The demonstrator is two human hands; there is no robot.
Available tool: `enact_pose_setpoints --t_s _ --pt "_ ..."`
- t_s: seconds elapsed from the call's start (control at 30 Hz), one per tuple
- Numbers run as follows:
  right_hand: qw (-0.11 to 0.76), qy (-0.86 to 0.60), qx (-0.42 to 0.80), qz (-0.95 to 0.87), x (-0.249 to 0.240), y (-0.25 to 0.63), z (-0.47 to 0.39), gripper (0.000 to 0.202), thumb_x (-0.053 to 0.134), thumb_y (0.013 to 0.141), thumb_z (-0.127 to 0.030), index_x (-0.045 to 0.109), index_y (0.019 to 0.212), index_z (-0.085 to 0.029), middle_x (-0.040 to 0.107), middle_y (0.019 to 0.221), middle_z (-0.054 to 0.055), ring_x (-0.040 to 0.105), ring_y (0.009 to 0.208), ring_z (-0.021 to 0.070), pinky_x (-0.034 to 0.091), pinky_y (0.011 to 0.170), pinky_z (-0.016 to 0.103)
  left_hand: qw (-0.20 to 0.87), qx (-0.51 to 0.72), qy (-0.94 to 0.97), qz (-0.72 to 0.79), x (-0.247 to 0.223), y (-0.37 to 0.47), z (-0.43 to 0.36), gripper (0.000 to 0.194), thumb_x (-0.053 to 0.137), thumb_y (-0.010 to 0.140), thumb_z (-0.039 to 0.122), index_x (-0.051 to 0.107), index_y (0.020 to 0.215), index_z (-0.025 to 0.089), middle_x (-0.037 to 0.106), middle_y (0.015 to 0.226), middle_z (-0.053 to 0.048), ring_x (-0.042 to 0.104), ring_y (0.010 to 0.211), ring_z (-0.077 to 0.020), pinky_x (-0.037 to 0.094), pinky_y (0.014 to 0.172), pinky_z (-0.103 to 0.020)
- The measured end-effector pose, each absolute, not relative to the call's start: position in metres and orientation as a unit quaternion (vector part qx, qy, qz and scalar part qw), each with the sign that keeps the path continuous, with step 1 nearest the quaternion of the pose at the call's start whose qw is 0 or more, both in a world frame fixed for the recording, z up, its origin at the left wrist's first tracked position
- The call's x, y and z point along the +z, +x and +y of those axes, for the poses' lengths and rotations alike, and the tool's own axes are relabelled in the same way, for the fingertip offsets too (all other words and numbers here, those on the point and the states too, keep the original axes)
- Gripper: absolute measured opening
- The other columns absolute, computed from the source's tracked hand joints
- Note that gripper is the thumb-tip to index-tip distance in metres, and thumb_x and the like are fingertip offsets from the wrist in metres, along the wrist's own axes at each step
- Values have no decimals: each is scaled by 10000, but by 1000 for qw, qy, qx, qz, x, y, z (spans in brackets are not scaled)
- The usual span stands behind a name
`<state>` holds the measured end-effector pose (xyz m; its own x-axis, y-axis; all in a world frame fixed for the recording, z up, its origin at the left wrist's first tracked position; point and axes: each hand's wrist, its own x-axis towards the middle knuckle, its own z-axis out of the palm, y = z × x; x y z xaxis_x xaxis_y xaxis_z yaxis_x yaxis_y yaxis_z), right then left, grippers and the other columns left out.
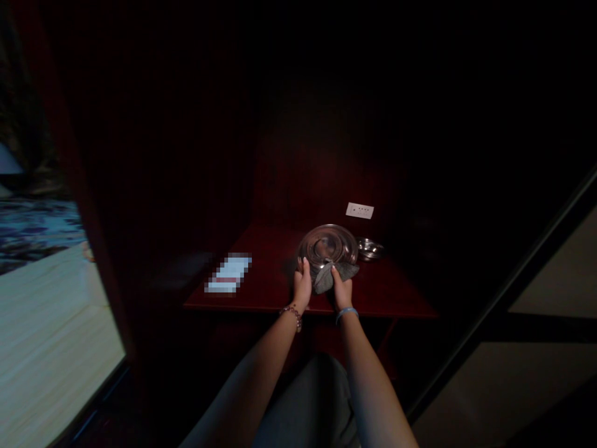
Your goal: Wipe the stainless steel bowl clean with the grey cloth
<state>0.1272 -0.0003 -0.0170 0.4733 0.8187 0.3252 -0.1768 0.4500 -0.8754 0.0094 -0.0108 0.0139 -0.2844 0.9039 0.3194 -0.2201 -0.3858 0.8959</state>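
Note:
A round, shiny metal bowl (326,244) is held tilted above the dark red table, its round face toward me. My left hand (302,286) grips its lower left rim, thumb on the near side. At the lower right rim, my right hand (342,287) pinches a grey cloth (324,280) against the metal. Part of the cloth sticks out to the right of my thumb. Behind and to the right, a second, smaller-looking metal bowl (370,249) rests on the table.
The dark red table (265,289) has a pixelated pale rectangular item (229,274) on its left side. A white socket plate (359,210) is on the back wall. Dark panels rise on both sides, and a pale surface (51,336) lies at the far left.

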Motion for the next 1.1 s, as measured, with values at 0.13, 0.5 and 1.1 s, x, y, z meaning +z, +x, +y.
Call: enact_pose_setpoints --t_s 0.13,0.5,1.1 --pt "758 -417 326 -381 -17 127 -1 480 755 703 -424 717 1051 -95 763 996 106 707 963 228 548 836 306 404 712 450 356 12 10 -9 433 466 941 405 622 1235 129 631 1307 -162 593 1210 -217 415 1046 -316" --pt "758 -443 335 -343 -15 129 0 485 761 676 -454 736 978 -75 760 998 134 715 923 237 558 783 305 488 666 465 320 8 18 -11 252 729 761 234 729 982 113 754 1047 -112 701 1003 -220 492 1009 -375" --pt "745 -409 374 -371 -5 125 -11 513 827 612 -398 731 1008 -85 764 996 105 717 893 224 564 830 323 456 650 504 340 -4 17 2 348 756 721 236 715 1043 109 735 1114 -120 686 1041 -207 474 1022 -360"
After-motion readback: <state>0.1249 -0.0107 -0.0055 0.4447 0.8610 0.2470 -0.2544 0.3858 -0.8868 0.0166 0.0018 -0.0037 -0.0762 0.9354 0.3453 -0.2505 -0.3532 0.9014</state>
